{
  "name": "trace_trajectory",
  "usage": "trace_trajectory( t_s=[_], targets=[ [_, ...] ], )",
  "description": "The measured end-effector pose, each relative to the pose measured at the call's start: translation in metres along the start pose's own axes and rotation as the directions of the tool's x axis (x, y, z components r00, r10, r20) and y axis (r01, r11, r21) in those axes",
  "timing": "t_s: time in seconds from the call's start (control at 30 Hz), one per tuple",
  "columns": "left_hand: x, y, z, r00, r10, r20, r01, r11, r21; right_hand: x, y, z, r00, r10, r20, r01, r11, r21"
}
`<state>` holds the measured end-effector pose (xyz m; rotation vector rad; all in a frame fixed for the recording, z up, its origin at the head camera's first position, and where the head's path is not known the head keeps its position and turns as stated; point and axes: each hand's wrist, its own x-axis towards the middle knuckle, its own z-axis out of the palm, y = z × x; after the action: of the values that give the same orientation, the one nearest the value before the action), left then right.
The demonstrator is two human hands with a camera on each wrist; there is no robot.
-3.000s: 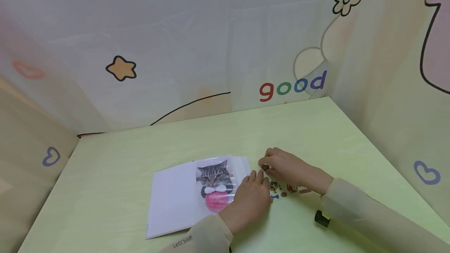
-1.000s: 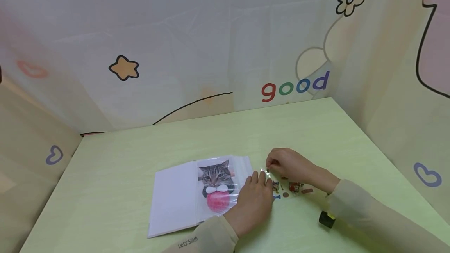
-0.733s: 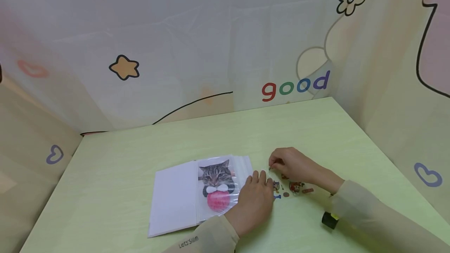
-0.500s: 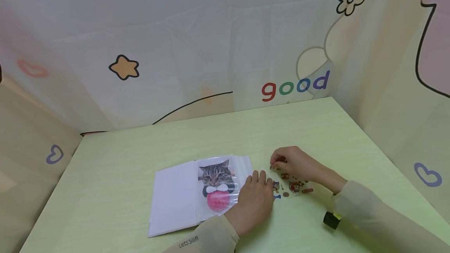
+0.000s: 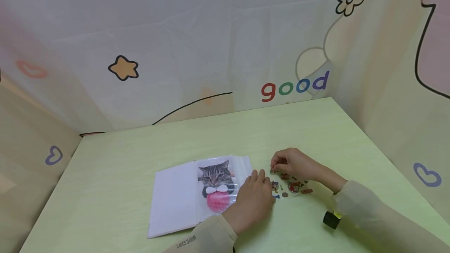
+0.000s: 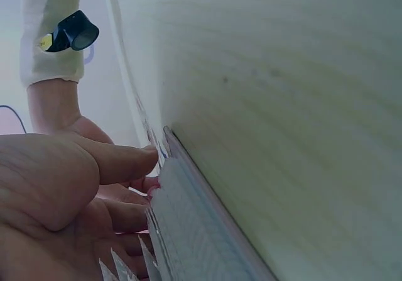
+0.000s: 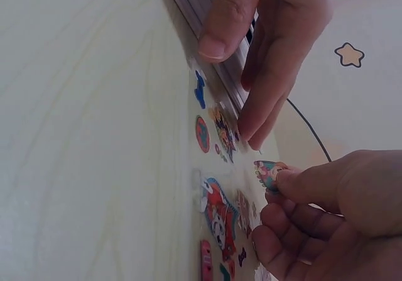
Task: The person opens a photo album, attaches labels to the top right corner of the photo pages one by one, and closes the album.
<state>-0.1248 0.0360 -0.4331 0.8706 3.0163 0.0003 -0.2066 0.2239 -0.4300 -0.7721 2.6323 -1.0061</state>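
So furthest left of both hands there's an open photo album (image 5: pixel 183 198) lying flat on the pale green tabletop (image 5: pixel 123 167). The page nearer the left hand has a cat photo (image 5: pixel 216 186) under a clear sleeve, a tabby with a white bow and a pink ball; the page beyond it is plain white.

The left hand (image 5: pixel 254 200) lies palm down with fingers straight and relaxed, not gripping anything. It covers the album's right edge, and its fingertips reach onto the near edge of the clear sticker sheet (image 7: pixel 217 187) just to its right. In the left wrist view you can see the stacked page edges (image 6: pixel 188 218) right against the fingers (image 6: pixel 119 163).

The sticker sheet lies flat on the tabletop between the two hands, with small colourful stickers on it: a blue one, a round reddish one and a bigger red cartoon figure (image 7: pixel 217 215), all close under the right hand.

The right hand (image 5: pixel 293 163) hovers just above the far side of the sheet, fingers curled in. Thumb and forefinger pinch one small round sticker (image 7: pixel 267 171), which is up off the sheet and tilted on edge. It's too small to make out the design, just pinkish and teal bits.

Past the right hand, down by its sleeve, there's a little black wrist camera (image 5: pixel 331 219) with a yellow spot.
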Motion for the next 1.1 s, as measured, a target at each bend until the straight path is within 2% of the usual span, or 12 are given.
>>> trace_trajectory(
  t_s=[0.2,0.33,0.5,0.87,1.1],
  targets=[
    [-0.002,-0.001,-0.004,0.999,-0.031,0.023,0.033,0.998,-0.054,0.001,-0.006,-0.003,1.0,-0.003,-0.002,0.003,1.0,-0.007],
    [-0.009,-0.003,-0.01,1.0,-0.02,0.001,0.02,0.998,-0.057,0.003,-0.01,-0.006,0.999,-0.037,-0.002,0.037,0.999,0.0],
    [-0.024,-0.008,-0.019,0.999,-0.005,-0.04,0.002,0.997,-0.072,0.01,-0.016,-0.011,0.997,-0.081,-0.001,0.081,0.997,0.006],
    [-0.058,-0.032,-0.032,0.995,-0.033,-0.096,0.015,0.984,-0.18,0.029,-0.036,-0.014,0.991,-0.13,0.011,0.13,0.991,0.04],
    [-0.074,-0.051,-0.034,0.982,-0.067,-0.179,0.028,0.977,-0.21,0.042,-0.051,-0.011,0.99,-0.138,0.017,0.137,0.99,0.044]
  ],
)
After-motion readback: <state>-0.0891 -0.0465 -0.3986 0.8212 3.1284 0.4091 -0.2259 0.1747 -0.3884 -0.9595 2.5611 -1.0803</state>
